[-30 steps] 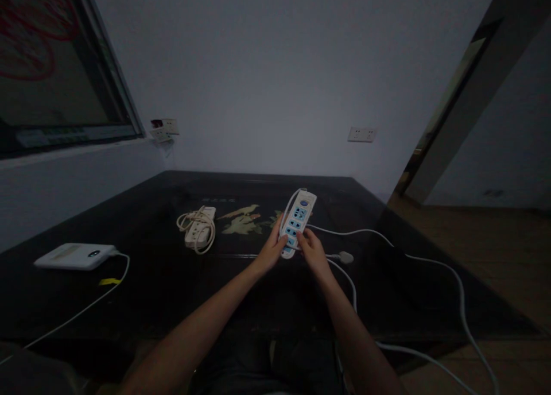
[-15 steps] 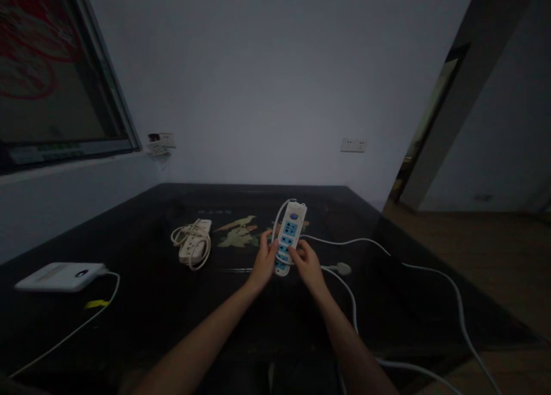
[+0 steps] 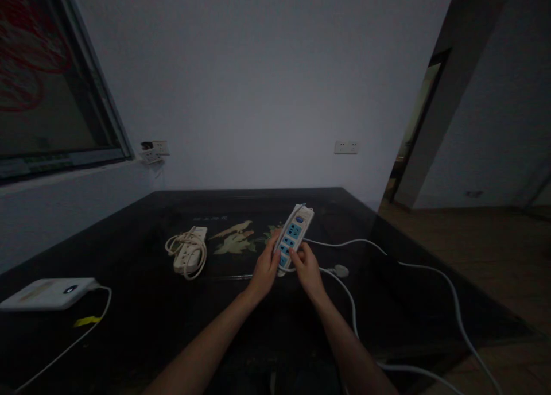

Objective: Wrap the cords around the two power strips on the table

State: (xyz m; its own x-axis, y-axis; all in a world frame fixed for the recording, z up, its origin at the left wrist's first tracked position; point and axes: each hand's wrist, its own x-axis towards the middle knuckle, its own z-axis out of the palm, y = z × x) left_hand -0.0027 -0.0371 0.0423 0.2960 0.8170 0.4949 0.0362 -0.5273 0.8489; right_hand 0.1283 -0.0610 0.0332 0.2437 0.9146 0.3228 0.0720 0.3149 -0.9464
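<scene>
Head view: two bare arms are reaching in over a black table (image 3: 146, 309).
Blue-socket power strip (image 3: 294, 232): it is slanting over the middle of the table, its switch end pointing away and to the right; a length of cord is running along its left edge. I can't tell whether its near end is touching the tabletop.
Left hand (image 3: 264, 267): it is closing around the strip's lower left side, thumb lying along the edge, the other fingers mostly hiding behind.
Right hand (image 3: 308, 271): it is curling in at the lower right edge, thumb and fingertips closing on the strip; whether they are pinching cord too, I can't tell.
White plug (image 3: 341, 271): it is lying on the table just right of the right hand.
White cable (image 3: 361, 240): it is snaking off to the right from behind the strip.
Cord-wrapped power strip (image 3: 190, 250): it is resting left of the hands, beside a painted bird and leaves (image 3: 235, 241).
White power bank (image 3: 47, 294): it is lying near the left edge, a thin charging lead (image 3: 105, 309) trailing from its end past a yellow scrap (image 3: 86, 321).
Double wall socket (image 3: 345, 147): it is sitting above the table's far edge.
</scene>
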